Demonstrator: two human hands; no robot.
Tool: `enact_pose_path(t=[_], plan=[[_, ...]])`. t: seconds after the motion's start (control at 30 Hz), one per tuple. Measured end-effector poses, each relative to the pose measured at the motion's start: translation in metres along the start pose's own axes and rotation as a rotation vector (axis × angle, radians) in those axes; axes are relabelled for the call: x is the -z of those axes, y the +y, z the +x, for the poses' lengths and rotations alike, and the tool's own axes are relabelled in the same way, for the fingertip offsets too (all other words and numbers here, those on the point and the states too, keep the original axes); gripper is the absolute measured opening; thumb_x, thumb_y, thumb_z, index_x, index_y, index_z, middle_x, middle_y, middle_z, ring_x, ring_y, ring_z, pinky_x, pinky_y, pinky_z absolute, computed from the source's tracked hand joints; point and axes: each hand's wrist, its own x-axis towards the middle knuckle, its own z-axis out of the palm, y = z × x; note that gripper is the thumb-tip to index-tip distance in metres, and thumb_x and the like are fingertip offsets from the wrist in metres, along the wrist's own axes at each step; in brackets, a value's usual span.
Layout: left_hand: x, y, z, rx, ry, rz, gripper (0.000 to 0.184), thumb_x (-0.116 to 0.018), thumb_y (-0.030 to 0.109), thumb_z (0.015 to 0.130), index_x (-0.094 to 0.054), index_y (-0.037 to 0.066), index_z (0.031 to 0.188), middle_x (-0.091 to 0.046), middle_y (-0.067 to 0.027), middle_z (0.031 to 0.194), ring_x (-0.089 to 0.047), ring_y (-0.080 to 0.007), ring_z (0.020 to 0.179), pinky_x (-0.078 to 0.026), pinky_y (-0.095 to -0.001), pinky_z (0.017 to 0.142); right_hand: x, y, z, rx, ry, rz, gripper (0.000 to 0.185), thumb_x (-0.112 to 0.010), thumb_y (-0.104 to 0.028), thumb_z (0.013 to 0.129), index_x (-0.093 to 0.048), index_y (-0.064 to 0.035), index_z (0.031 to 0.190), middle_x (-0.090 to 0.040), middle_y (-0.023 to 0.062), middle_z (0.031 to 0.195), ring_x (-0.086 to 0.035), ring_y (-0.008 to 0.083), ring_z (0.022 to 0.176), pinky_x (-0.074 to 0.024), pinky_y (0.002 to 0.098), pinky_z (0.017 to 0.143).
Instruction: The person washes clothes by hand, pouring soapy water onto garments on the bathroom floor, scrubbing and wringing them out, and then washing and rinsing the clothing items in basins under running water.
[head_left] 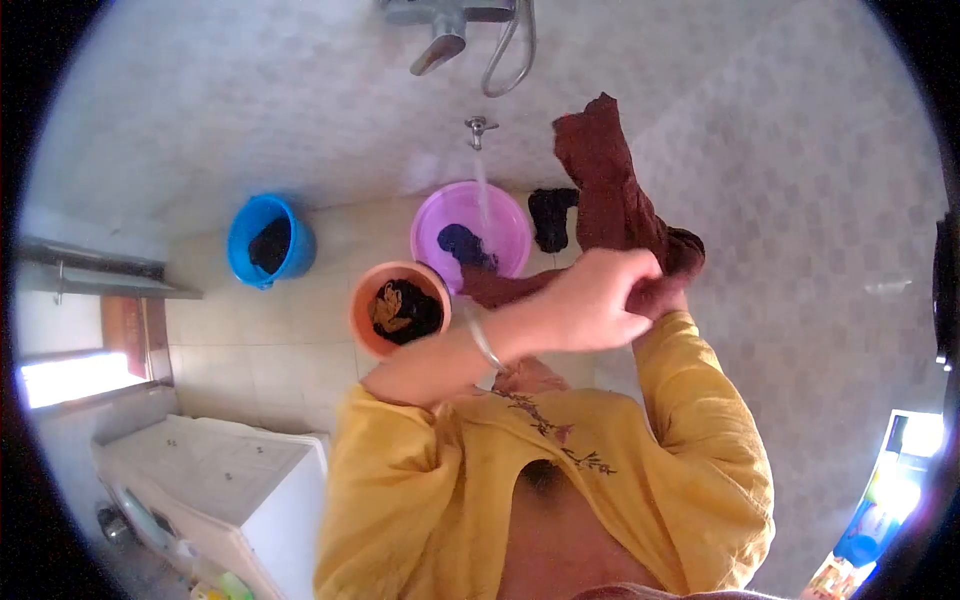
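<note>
A wet-looking dark brown cloth (pixel 612 200) is bunched up between my two hands. My right hand (pixel 683 282), at the end of a yellow sleeve, is closed round its gathered part. Across my body reaches my left arm with a bangle, and my left hand (pixel 598 300) grips the same bunch beside the right one. One end of the cloth sticks up towards the wall; a brown length also shows behind my left forearm, by the pink-purple tub (pixel 424 212). Dark fabric (pixel 463 243) lies in that tub, under water running from a small tap (pixel 477 130).
An orange tub (pixel 362 330) with black and tan cloth stands beside the purple one. Further left is a blue bucket (pixel 302 255) with dark cloth. Black cloth (pixel 549 218) lies by the wall. Above hangs a mixer tap (pixel 442 40); a white washing machine (pixel 225 470) stands lower left.
</note>
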Motion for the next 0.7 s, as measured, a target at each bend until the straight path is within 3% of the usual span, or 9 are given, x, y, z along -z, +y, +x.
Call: enact_pose_path(t=[0.07, 0.1, 0.13, 0.2, 0.27, 0.3, 0.37, 0.4, 0.7], plan=[[0.029, -0.012, 0.004, -0.077, 0.096, 0.311, 0.039, -0.067, 0.017, 0.061, -0.052, 0.002, 0.094, -0.053, -0.0135, 0.09, -0.053, -0.0271, 0.086, -0.042, -0.0339, 0.074, -0.007, 0.002, 0.017, 0.013, 0.007, -0.014, 0.023, -0.049, -0.017, 0.076, -0.054, -0.0027, 0.092, -0.057, 0.0088, 0.084, -0.053, 0.0187, 0.078, -0.0421, 0.0299, 0.069], [0.051, -0.013, 0.011, 0.026, 0.063, 0.427, 0.043, -0.069, 0.021, 0.06, -0.053, 0.005, 0.097, -0.053, -0.012, 0.091, -0.053, -0.0267, 0.083, -0.041, -0.0344, 0.076, -0.012, 0.002, 0.019, 0.015, 0.01, -0.022, 0.022, -0.049, -0.017, 0.076, -0.054, -0.0028, 0.092, -0.057, 0.0088, 0.084, -0.053, 0.0188, 0.078, -0.0421, 0.03, 0.069], [0.067, -0.033, 0.021, -0.037, 0.165, 0.503, 0.032, -0.068, 0.023, 0.061, -0.059, 0.005, 0.085, -0.055, -0.0109, 0.085, -0.053, -0.0261, 0.077, -0.042, -0.0344, 0.073, -0.015, 0.003, 0.022, 0.021, 0.004, -0.025, 0.022, -0.049, -0.017, 0.076, -0.054, -0.0029, 0.092, -0.057, 0.0089, 0.084, -0.054, 0.0189, 0.078, -0.0421, 0.03, 0.069], [0.096, -0.052, 0.043, 0.191, 0.247, 0.486, 0.031, -0.064, 0.03, 0.067, -0.059, 0.0, 0.065, -0.054, -0.0105, 0.062, -0.052, -0.0207, 0.061, -0.04, -0.0315, 0.059, -0.017, 0.0, 0.016, 0.039, -0.016, -0.035, 0.022, -0.049, -0.017, 0.075, -0.054, -0.003, 0.092, -0.058, 0.0089, 0.084, -0.054, 0.0191, 0.078, -0.0422, 0.0302, 0.069], [0.114, -0.061, 0.053, 0.226, 0.324, 0.405, 0.033, -0.06, 0.032, 0.071, -0.059, -0.001, 0.069, -0.052, -0.0077, 0.054, -0.045, -0.0115, 0.051, -0.038, -0.028, 0.051, -0.015, -0.004, 0.001, 0.055, -0.045, -0.042, 0.022, -0.049, -0.017, 0.075, -0.054, -0.0031, 0.092, -0.058, 0.009, 0.084, -0.054, 0.0193, 0.078, -0.0422, 0.0303, 0.069], [0.119, -0.062, 0.056, 0.223, 0.352, 0.402, 0.033, -0.06, 0.032, 0.071, -0.059, -0.001, 0.07, -0.053, -0.0076, 0.055, -0.046, -0.0111, 0.051, -0.038, -0.0275, 0.051, -0.012, -0.005, -0.006, 0.063, -0.066, -0.045, 0.022, -0.049, -0.017, 0.075, -0.054, -0.0031, 0.091, -0.058, 0.009, 0.084, -0.054, 0.0194, 0.078, -0.0422, 0.0304, 0.069], [0.126, -0.063, 0.059, 0.163, 0.503, 0.406, 0.033, -0.06, 0.032, 0.07, -0.059, -0.001, 0.068, -0.051, -0.0143, 0.052, -0.048, -0.0201, 0.046, -0.038, -0.0305, 0.049, -0.005, -0.008, -0.018, 0.069, -0.093, -0.056, 0.022, -0.049, -0.017, 0.075, -0.054, -0.0032, 0.091, -0.058, 0.0091, 0.084, -0.054, 0.0196, 0.078, -0.0423, 0.0305, 0.069], [0.134, -0.067, 0.06, 0.123, 0.529, 0.535, 0.033, -0.059, 0.032, 0.071, -0.059, -0.001, 0.068, -0.051, -0.0134, 0.052, -0.046, -0.021, 0.046, -0.038, -0.0303, 0.049, -0.001, -0.007, -0.023, 0.076, -0.115, -0.06, 0.022, -0.049, -0.017, 0.075, -0.055, -0.0033, 0.091, -0.058, 0.0091, 0.084, -0.054, 0.0197, 0.078, -0.0423, 0.0306, 0.069], [0.154, -0.082, 0.047, -0.019, 0.675, 0.713, 0.035, -0.056, 0.034, 0.074, -0.055, 0.002, 0.062, -0.052, -0.0134, 0.058, -0.051, -0.0276, 0.054, -0.039, -0.0349, 0.051, 0.056, -0.013, -0.016, 0.098, -0.156, -0.185, 0.022, -0.049, -0.017, 0.074, -0.055, -0.0037, 0.091, -0.058, 0.0094, 0.083, -0.055, 0.0205, 0.077, -0.0424, 0.0312, 0.068]])
